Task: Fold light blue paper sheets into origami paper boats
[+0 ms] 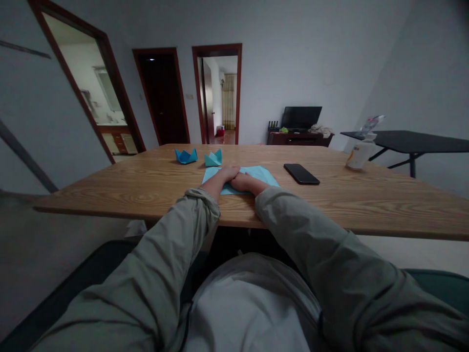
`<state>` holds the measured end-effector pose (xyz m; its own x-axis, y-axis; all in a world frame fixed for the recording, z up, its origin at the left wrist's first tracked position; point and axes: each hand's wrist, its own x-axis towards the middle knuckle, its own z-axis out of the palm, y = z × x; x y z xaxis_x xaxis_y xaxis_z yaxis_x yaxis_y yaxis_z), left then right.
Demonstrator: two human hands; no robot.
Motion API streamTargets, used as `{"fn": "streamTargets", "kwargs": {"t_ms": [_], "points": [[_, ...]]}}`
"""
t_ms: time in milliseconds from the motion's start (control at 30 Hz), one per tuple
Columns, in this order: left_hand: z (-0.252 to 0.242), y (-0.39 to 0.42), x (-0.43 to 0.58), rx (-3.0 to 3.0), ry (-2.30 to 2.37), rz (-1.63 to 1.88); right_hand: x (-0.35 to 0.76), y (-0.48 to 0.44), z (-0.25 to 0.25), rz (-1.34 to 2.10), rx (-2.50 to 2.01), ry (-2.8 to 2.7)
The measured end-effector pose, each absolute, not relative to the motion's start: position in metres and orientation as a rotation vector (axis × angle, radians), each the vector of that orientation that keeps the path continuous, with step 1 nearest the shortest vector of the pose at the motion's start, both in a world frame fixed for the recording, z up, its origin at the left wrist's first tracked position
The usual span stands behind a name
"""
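A sheet of light blue paper (262, 173) lies on the wooden table in front of me, its surface slightly raised and creased. My left hand (229, 172) rests low over the middle of the sheet, its fingers stretched toward the right. Against it, my right hand (242, 182) presses on the paper with curled fingers; whether it pinches anything is hidden. Just beyond the sheet stands a light blue folded paper boat (213, 158). To its left sits a darker blue paper boat (186, 156).
On the wooden table (146, 188), a black smartphone (301, 174) lies right of the paper. Farther right stands a white pump bottle (361, 152). A black folding table (410, 142) is behind it. Against the back wall, a monitor (301, 118) stands on a low cabinet.
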<state>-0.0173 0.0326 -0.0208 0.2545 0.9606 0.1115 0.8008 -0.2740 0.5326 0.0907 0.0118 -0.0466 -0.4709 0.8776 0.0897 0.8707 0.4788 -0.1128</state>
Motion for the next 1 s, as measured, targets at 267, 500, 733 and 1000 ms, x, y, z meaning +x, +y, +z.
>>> {"fn": "streamTargets", "kwargs": {"t_ms": [267, 500, 733, 1000], "points": [[-0.039, 0.035, -0.032, 2.315, 1.863, 0.235, 0.161, 0.031, -0.041, 0.070, -1.801, -2.528], [-0.036, 0.040, -0.066, 2.216, 1.930, 0.160, 0.196, 0.043, -0.045, 0.050, -1.901, -2.407], [-0.034, 0.035, -0.077, 2.203, 1.993, 0.154, 0.207, 0.037, -0.038, -0.001, -1.890, -2.250], [-0.034, 0.036, -0.067, 2.342, 1.747, 0.246, 0.222, 0.031, -0.032, -0.064, -1.979, -1.931]]}}
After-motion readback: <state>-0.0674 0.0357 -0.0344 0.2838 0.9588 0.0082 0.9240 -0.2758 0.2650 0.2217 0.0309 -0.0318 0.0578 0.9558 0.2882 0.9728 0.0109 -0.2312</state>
